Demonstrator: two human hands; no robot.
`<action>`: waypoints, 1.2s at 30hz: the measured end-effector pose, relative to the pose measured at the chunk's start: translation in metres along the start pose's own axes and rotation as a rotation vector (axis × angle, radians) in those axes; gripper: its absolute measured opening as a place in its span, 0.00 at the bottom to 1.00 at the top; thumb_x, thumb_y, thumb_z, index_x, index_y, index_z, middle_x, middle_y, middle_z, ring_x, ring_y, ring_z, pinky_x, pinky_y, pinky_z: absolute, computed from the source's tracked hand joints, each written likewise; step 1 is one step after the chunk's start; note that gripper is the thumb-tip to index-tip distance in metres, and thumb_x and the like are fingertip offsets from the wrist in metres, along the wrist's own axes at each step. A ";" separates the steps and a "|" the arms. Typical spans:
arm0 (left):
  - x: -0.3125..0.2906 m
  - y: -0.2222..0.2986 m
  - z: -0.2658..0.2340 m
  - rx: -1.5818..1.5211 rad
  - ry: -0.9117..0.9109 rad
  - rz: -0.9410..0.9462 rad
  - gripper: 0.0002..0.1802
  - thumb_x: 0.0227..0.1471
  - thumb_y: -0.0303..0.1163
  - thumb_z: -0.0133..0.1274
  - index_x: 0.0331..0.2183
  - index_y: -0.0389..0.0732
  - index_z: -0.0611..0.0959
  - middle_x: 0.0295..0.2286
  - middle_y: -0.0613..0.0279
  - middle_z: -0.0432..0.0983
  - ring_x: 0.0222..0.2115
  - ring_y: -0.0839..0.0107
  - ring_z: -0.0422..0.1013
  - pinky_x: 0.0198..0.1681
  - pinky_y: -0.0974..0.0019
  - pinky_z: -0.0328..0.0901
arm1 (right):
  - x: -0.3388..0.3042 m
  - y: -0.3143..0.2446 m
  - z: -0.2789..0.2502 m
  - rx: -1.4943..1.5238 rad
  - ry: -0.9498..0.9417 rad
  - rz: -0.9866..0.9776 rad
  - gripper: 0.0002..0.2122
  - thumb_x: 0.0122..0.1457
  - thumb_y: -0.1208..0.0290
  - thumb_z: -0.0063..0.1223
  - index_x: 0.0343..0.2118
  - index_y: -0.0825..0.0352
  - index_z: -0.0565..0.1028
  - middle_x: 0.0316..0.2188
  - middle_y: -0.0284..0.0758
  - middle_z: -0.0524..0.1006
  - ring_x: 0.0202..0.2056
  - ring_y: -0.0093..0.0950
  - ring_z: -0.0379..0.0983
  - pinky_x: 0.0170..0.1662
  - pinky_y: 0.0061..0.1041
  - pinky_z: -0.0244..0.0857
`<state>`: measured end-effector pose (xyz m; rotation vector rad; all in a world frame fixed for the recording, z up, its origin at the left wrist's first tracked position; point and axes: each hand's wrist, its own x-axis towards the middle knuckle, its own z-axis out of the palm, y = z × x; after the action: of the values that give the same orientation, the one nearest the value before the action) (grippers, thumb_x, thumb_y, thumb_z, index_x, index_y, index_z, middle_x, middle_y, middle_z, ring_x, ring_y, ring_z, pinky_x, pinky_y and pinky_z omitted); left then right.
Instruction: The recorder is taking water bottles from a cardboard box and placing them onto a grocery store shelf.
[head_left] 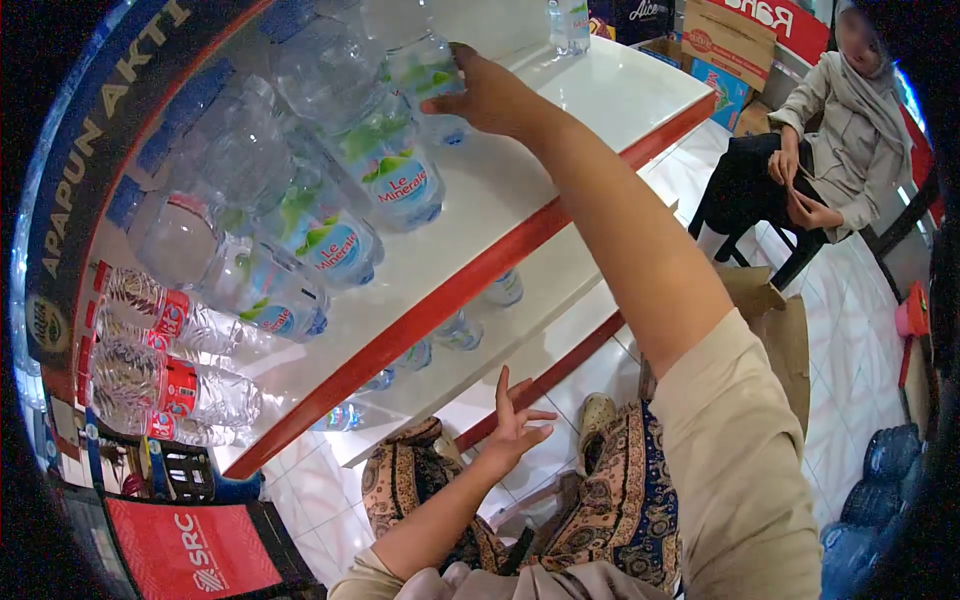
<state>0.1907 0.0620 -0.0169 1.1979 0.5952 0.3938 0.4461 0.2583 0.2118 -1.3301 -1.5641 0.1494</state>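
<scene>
My right hand (492, 97) reaches up to the white shelf and is closed round the side of a clear plastic water bottle (415, 62) with a green and blue label. This bottle stands at the end of a row. Beside it are more bottles of the same kind, one large bottle (385, 165) nearest, then another (320, 225) and a third (262, 285) closer to me. My left hand (518, 428) hangs below the shelf edge with its fingers spread, holding nothing.
A red strip (430, 335) edges the shelf, and smaller bottles (460, 330) stand on the level below. Red-labelled bottles (175, 385) fill the near left end. A seated person (850, 130), an open cardboard box (780, 320) and blue water gallons (880, 490) are at the right.
</scene>
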 end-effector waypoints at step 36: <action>-0.010 -0.028 -0.003 0.591 -0.005 -0.300 0.40 0.44 0.38 0.57 0.54 0.40 0.57 0.49 0.49 0.57 0.35 0.66 0.71 0.41 0.65 0.65 | -0.224 0.063 0.115 -0.120 0.324 0.209 0.35 0.37 0.72 0.62 0.50 0.72 0.57 0.48 0.50 0.62 0.50 0.44 0.58 0.52 0.36 0.56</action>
<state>0.1798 0.0492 -0.0420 1.6373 0.9099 -0.0514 0.3703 0.1623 -0.0170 -1.5270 -1.1757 -0.0314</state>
